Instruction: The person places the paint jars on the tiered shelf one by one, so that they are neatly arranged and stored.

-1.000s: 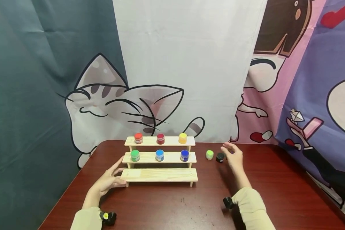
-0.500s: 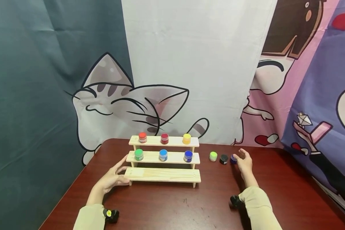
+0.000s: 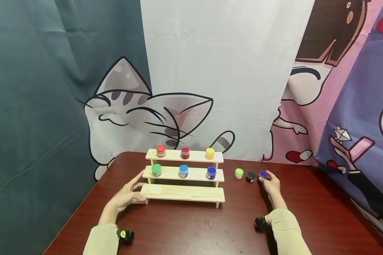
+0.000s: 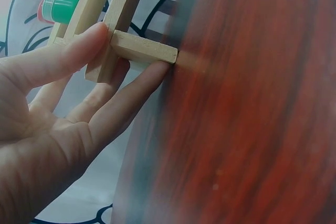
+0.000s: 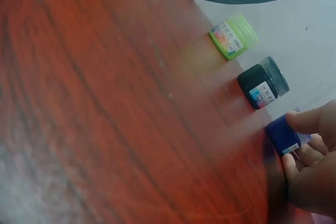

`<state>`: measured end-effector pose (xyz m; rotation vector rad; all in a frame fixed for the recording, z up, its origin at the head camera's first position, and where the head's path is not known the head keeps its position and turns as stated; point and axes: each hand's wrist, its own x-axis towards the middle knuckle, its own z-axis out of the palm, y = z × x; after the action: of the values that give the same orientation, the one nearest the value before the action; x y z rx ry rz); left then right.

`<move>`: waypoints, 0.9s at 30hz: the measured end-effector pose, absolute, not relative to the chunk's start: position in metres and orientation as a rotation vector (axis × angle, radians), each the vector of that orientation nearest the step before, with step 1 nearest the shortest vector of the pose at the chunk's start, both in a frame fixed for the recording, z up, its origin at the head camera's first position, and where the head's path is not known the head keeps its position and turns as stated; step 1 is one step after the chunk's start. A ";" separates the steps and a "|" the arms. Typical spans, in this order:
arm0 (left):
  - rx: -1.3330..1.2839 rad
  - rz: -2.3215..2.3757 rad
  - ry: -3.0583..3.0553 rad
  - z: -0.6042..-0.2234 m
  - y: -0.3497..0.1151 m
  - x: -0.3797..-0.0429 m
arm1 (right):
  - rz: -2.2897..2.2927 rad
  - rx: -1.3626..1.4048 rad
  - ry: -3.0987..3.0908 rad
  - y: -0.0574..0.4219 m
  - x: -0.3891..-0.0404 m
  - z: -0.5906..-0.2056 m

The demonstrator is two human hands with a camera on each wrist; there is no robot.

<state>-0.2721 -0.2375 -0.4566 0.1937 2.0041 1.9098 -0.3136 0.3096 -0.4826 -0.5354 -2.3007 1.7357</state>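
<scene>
Left hand [image 3: 125, 197] grips the wooden rack [image 3: 182, 193] while the right hand [image 3: 272, 186] has just pinched the outermost blue jar [image 5: 280, 135], seemingly securing it.

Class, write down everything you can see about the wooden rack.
The rack is pale, apparently wood, with visible grain. Three long, narrow steps rise toward the back on short supports. It stands upright on the reddish-brown table. Small jars stand on its top and middle steps, three on each. The left hand holds the left end of its bottom step.
</scene>
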 end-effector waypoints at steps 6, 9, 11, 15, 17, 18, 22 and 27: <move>0.215 1.917 1.989 -0.457 -0.238 -0.274 | 1.713 -0.564 -2.266 0.311 -0.310 -0.486; 0.227 1.924 1.981 -0.458 -0.238 -0.276 | 1.745 -0.563 -2.210 0.312 -0.308 -0.486; 0.225 1.926 1.978 -0.458 -0.237 -0.276 | 1.777 -0.557 -2.169 0.313 -0.307 -0.486; 0.222 1.924 1.979 -0.458 -0.237 -0.276 | 1.802 -0.540 -2.129 0.315 -0.305 -0.484; 0.219 1.929 1.977 -0.457 -0.237 -0.276 | 1.743 -0.535 -2.148 0.315 -0.305 -0.482; 0.226 1.930 1.976 -0.457 -0.237 -0.276 | 1.713 -0.531 -2.158 0.315 -0.304 -0.480; 0.227 1.937 1.973 -0.458 -0.239 -0.275 | 1.612 -0.543 -2.181 0.312 -0.303 -0.470; 0.222 1.938 1.970 -0.459 -0.240 -0.274 | 1.626 -0.521 -2.091 0.308 -0.306 -0.465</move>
<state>-0.2743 -0.2400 -0.4594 0.2221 1.9701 1.9381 -0.3059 0.3078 -0.4648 -0.5207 -2.0913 1.6256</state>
